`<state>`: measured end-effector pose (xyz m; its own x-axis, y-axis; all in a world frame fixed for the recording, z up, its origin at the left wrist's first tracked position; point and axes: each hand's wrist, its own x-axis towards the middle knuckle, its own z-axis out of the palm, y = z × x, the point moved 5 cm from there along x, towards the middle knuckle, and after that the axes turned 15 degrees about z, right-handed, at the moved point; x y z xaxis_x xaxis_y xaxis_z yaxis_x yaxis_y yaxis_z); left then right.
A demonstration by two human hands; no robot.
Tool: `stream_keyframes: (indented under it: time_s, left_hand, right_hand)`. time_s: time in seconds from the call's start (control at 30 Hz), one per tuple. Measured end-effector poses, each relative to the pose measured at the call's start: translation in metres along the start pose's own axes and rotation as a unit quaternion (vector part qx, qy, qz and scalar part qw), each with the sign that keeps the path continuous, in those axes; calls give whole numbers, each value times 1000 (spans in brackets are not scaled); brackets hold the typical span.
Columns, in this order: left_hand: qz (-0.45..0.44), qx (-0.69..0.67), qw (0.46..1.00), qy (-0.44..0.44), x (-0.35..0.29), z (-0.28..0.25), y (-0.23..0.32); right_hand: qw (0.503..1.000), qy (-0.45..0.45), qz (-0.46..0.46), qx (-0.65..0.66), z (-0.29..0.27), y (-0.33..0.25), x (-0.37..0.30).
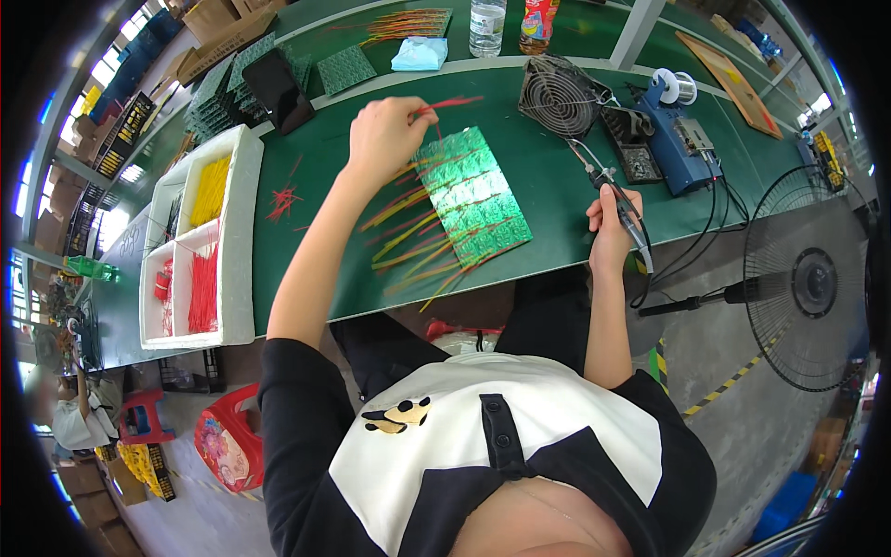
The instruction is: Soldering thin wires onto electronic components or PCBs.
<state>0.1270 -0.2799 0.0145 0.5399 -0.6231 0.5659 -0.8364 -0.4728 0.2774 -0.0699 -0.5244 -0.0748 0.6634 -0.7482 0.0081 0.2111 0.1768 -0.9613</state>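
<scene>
My left hand [388, 139] pinches red wires [452, 102] just above the upper left corner of a green circuit board panel [475, 190]. Rows of red and yellow wires [408, 227] stick out from the panel's left side. In my right hand [614, 223] is a soldering iron [629, 218] with a wire-feed attachment, its tip pointing up and left, apart from the panel. Close to that tip stands a small fume fan [560, 97] with a round guard. My fingers partly hide the wires in the left hand.
A white foam box [243, 232] with yellow and red wires stands at left, near loose red wire bits [283, 200]. A phone [278, 91] leans by stacked panels [213, 97]. A blue soldering station [682, 153] sits right, beside a floor fan [812, 278]. Two bottles [486, 28] stand behind.
</scene>
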Motion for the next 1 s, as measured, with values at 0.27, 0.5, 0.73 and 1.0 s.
stream_keyframes:
  time_s: [0.27,0.5,0.73,1.0]
  left_hand:
    - [-7,22,997,-79,14,7,9]
    - [31,60,992,-104,21,22,18]
    - [31,75,991,-107,25,27,3]
    - [-60,51,984,-159,-22,37,-39]
  right_hand:
    - [1000,-8,7,9,-2,1,1]
    - [1000,-6,8,18,-5,1,2]
    - [1000,-17,5,26,-1,1,0]
    - [1000,-9,4,7,-1,-2,-2]
